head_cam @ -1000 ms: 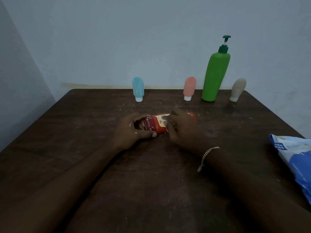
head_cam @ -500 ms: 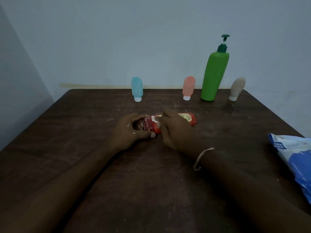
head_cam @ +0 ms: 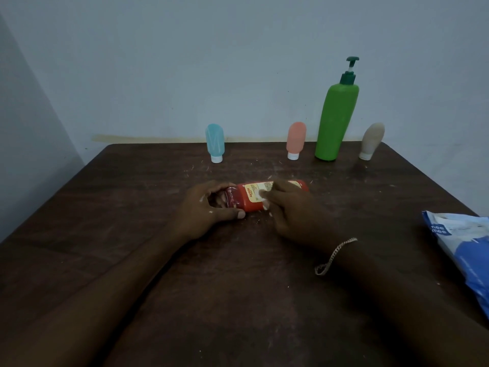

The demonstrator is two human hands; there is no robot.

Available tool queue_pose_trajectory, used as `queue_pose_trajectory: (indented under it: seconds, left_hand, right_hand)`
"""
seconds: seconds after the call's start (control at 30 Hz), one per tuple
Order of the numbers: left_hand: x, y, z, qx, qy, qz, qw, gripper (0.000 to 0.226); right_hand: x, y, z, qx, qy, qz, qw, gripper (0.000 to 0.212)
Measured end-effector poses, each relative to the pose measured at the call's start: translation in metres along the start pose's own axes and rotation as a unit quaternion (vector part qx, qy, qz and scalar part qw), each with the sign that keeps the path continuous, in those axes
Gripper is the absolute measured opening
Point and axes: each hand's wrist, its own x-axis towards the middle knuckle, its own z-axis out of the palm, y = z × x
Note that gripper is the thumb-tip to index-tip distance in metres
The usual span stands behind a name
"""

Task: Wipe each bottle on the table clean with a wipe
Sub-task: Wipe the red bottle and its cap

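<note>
Dark wood, scuffed and flecked with white crumbs, is the table [head_cam: 238,287] under my arms, with a pale bluish wall [head_cam: 238,62] behind its far edge.

The red bottle [head_cam: 246,201] lies on its side around the middle of the table, a little nearer the far edge than the near one. Its long axis runs left to right, roughly parallel to the far edge. The darker red cap points left and the base points right, with the base end angled slightly towards the far edge. The yellowish label faces up.

My left hand [head_cam: 203,207] grips the cap end, fingers curled over the far side and thumb along the near side. My right hand [head_cam: 291,207] covers the base half, its fingers bent and bunched on a small white wipe [head_cam: 262,195] that they press against the label. A chain bracelet [head_cam: 333,256] hangs on that wrist.

Along the far edge stand four more: a blue tube [head_cam: 214,141] left of centre on its white cap, a pink tube [head_cam: 295,139] likewise, a tall green pump bottle [head_cam: 334,120] just beside it, and a beige tube [head_cam: 371,139] near the far right corner. A blue and white wipes pack [head_cam: 465,250] lies at the right edge.
</note>
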Motion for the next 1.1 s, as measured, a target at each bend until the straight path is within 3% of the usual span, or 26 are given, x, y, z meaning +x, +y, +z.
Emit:
queue_pose_trajectory:
  seconds: [0.3,0.5,0.67,0.83,1.1]
  left_hand:
    - [-0.002,0.003,-0.002,0.014,0.001,0.007,1.000,0.069]
    - [-0.002,0.006,-0.003,0.010,-0.005,0.009,1.000,0.065]
    - [-0.002,0.005,-0.003,0.001,-0.004,0.005,1.000,0.067]
    - [-0.002,0.007,-0.002,0.000,-0.003,-0.002,1.000,0.066]
    - [-0.002,0.006,-0.004,-0.019,0.001,-0.009,1.000,0.063]
  right_hand:
    - [0.008,-0.007,0.004,-0.011,-0.005,-0.011,1.000,0.044]
    - [0.012,0.014,-0.002,-0.016,0.041,0.019,0.999,0.035]
    - [0.010,0.003,0.003,-0.024,0.016,-0.014,0.999,0.039]
    - [0.010,0.023,-0.004,-0.021,0.046,0.023,0.998,0.034]
    - [0.002,0.024,-0.001,-0.024,0.034,0.000,0.999,0.033]
